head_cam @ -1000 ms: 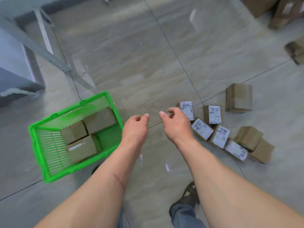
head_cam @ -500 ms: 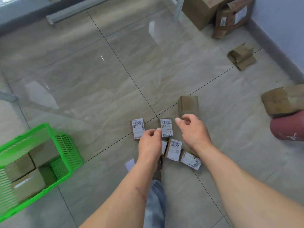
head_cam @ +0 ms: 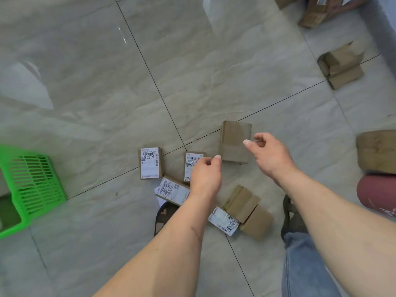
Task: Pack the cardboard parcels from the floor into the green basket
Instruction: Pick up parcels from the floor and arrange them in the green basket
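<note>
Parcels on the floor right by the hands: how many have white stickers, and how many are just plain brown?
White-sticker parcels: 4
Plain brown parcels: 3
Total: 7 in view; the left hand and its arm may hide another.

I read the scene as evenly daylit and bright. The glossy floor tiles [head_cam: 192,67] carry pale window glare at upper left and top centre. Shadows under the cardboard parcels [head_cam: 235,142] are soft. The green basket [head_cam: 32,185] at the left edge is smeared by motion blur. Grout lines bow from wide-angle distortion.
</note>
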